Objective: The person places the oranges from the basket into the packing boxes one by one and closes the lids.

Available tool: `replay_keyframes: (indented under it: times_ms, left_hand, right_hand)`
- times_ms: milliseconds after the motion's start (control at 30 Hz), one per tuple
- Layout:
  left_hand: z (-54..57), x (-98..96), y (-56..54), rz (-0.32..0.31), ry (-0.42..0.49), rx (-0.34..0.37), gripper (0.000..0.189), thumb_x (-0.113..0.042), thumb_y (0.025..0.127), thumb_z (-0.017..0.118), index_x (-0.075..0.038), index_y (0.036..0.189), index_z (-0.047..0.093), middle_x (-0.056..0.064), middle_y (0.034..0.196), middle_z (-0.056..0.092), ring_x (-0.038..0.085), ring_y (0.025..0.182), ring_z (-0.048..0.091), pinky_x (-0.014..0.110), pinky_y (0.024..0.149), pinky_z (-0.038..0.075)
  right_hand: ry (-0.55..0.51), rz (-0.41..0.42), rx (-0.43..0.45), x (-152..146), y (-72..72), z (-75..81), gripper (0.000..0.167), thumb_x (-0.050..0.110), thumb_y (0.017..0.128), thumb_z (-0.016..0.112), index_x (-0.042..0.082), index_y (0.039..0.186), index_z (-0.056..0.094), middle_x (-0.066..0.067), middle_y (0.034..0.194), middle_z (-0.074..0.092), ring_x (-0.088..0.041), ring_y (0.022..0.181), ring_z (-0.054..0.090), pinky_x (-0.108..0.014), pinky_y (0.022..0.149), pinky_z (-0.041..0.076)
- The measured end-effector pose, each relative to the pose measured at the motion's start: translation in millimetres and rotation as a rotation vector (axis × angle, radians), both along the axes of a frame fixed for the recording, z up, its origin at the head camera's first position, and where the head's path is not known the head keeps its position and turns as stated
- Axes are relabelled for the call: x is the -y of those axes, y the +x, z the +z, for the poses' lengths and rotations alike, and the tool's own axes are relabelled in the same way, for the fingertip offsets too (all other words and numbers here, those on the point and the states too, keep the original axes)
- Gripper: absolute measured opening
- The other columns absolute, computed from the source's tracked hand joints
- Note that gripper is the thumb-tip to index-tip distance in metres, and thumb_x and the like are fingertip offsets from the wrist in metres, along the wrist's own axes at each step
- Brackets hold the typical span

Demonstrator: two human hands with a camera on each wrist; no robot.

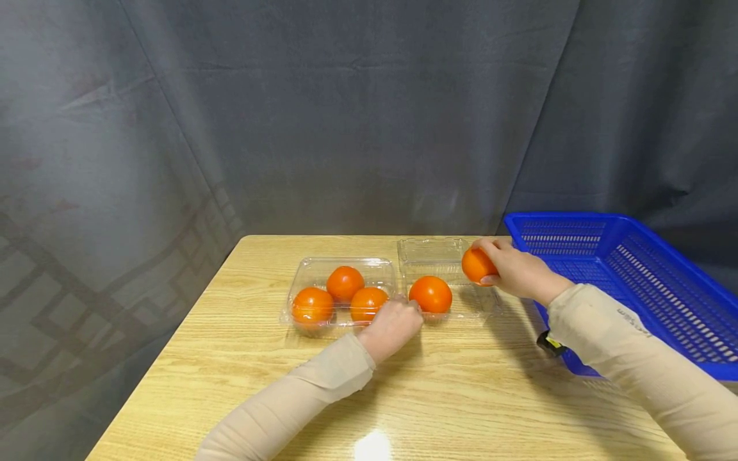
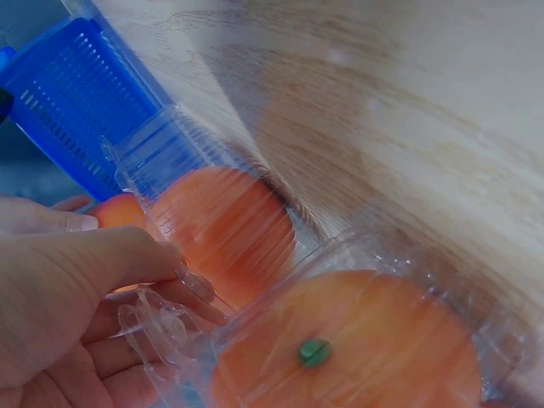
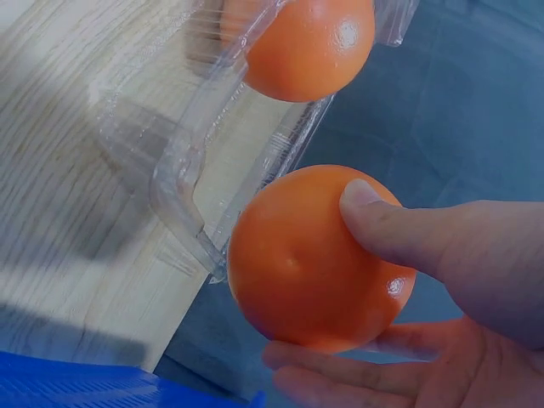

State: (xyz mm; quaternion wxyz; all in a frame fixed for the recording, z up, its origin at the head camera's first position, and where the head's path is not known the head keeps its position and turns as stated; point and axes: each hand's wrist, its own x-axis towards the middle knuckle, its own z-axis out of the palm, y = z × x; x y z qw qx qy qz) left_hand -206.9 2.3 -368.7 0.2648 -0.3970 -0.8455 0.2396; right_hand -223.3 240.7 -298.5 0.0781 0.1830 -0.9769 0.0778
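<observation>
My right hand (image 1: 521, 274) holds an orange (image 1: 477, 265) above the right end of a clear plastic clamshell container (image 1: 429, 251). In the right wrist view the thumb lies on top of this orange and the fingers are beneath it. Another orange (image 1: 430, 295) sits in the left part of that container, whose lid is folded back. My left hand (image 1: 394, 325) pinches the container's plastic edge between thumb and fingers, as the left wrist view shows. Just left of it stands a second clear container (image 1: 375, 263) with three oranges (image 1: 345, 283) inside.
A large blue perforated basket (image 1: 582, 219) stands at the right side of the wooden table (image 1: 242, 358), close beside my right forearm. Behind the table's back edge hangs a dark grey curtain (image 1: 357, 128).
</observation>
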Motion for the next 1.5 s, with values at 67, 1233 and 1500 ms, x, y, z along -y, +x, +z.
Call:
replay_keyframes:
  times_ms: [67,1233,1500]
  left_hand:
    - [-0.1,0.1,0.0,-0.001,0.005,-0.002,0.01,-0.015,0.08,0.07,-0.024,0.083,0.073,-0.011,0.077,0.07,0.0,0.063,0.059,0.009,0.059,0.048]
    - [0.9,0.5,0.1,0.003,0.012,0.01,0.011,-0.014,0.08,0.069,-0.023,0.082,0.073,-0.011,0.077,0.07,0.001,0.062,0.059,0.009,0.056,0.047]
    - [-0.4,0.5,-0.2,-0.004,0.013,-0.001,0.012,-0.012,0.08,0.069,-0.024,0.081,0.073,-0.012,0.075,0.069,0.0,0.061,0.058,0.009,0.056,0.047]
  right_hand:
    - [0.002,0.001,-0.004,1,-0.2,-0.6,0.05,0.016,0.079,0.073,0.012,0.121,0.045,-0.032,0.112,0.052,-0.046,0.086,0.06,-0.052,0.058,0.052]
    - [0.037,0.013,0.05,14,-5.6,-14.7,0.051,0.023,0.078,0.075,0.014,0.119,0.045,-0.026,0.1,0.057,-0.03,0.066,0.06,-0.039,0.05,0.049]
    - [0.034,0.033,0.03,17,-4.3,-18.7,0.053,0.023,0.077,0.076,0.014,0.117,0.043,-0.025,0.095,0.058,-0.03,0.063,0.06,-0.039,0.048,0.049]
